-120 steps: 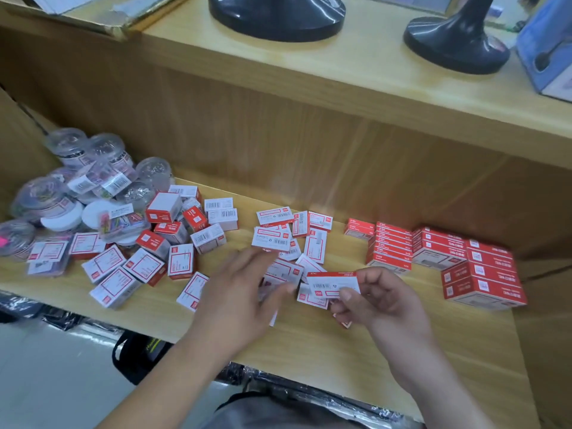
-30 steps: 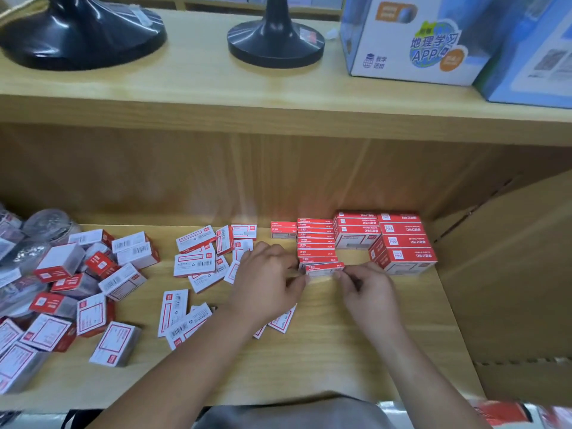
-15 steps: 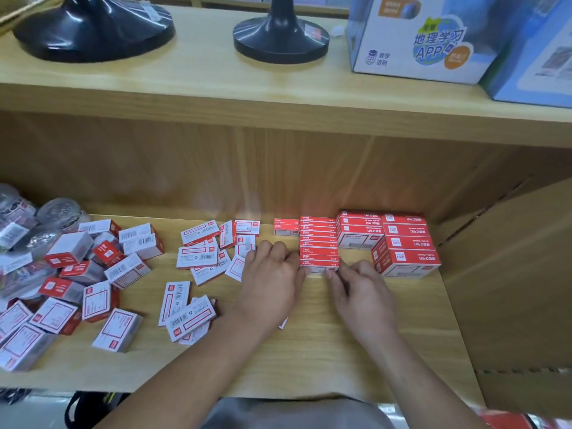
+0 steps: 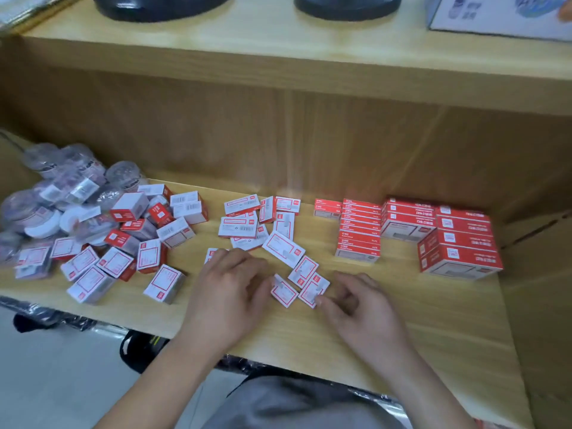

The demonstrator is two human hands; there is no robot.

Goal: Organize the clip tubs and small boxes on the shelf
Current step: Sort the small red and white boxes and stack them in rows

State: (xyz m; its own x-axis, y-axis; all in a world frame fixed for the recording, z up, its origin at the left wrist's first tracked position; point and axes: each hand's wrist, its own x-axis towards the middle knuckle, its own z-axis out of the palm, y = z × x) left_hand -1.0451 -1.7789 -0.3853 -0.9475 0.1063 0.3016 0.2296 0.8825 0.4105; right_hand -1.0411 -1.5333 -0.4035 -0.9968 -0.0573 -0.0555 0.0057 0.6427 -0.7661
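The left hand (image 4: 229, 292) lies palm down, its fingers bent and close together, with the thumb side touching the left edge of a small box (image 4: 284, 291). The right hand (image 4: 362, 308) has its fingers loosely curled. Its thumb tip touches the near corner of a second small box (image 4: 313, 290), but I cannot tell whether it pinches it. Both boxes lie flat with the white, red-framed face up. They meet in a shallow V: the first has its long axis running back-left to front-right, the second front-left to back-right. They sit mid-shelf, near the front edge. Behind and right of them, a tidy row of red boxes (image 4: 359, 230) stands beside larger red cartons (image 4: 458, 243). Clip tubs (image 4: 68, 193) and loose boxes (image 4: 123, 243) crowd the left end. Bare shelf (image 4: 433, 320) shows in front of the red rows — as far as the side wall (image 4: 541, 289).
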